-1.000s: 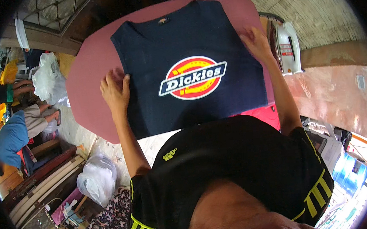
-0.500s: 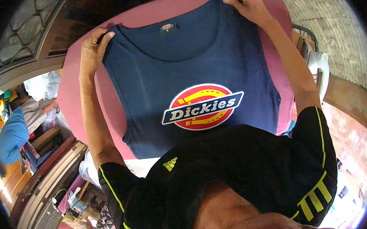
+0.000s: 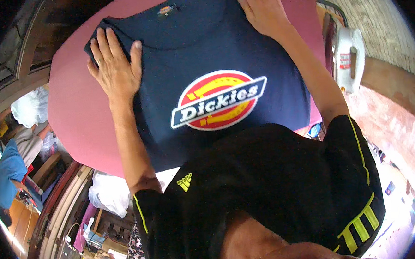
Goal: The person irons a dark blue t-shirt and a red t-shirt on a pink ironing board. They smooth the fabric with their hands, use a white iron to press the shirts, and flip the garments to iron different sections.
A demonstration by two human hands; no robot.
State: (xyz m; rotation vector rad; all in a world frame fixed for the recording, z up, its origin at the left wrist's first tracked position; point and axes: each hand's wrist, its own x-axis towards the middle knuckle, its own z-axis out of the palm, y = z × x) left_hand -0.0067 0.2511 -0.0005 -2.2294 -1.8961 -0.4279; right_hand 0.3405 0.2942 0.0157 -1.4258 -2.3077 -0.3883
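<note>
A dark navy sleeveless shirt (image 3: 165, 70) lies spread over a pink padded board (image 3: 78, 109), its neckline at the far side. A red, yellow and white printed emblem sits on its chest, and a small label shows inside the collar. My left hand (image 3: 116, 68) rests flat on the left shoulder of the shirt, fingers stretched and thumb apart. On the right shoulder lies my right hand (image 3: 262, 10), its fingers extended over the cloth near the top edge of the view. The shirt's lower part is hidden behind my torso.
A white iron-like appliance with a handle (image 3: 349, 59) stands just right of the board. White plastic bags (image 3: 108, 194) hang at the lower left. Further left, a person in a blue top (image 3: 9, 167) is beside a wooden surface. A dark wooden frame (image 3: 34, 60) borders the far left.
Both hands have let go of their pinch on the shoulders and now lie flat on the shirt. The left shoulder cloth has spread outward to the left. The view has shifted slightly.
</note>
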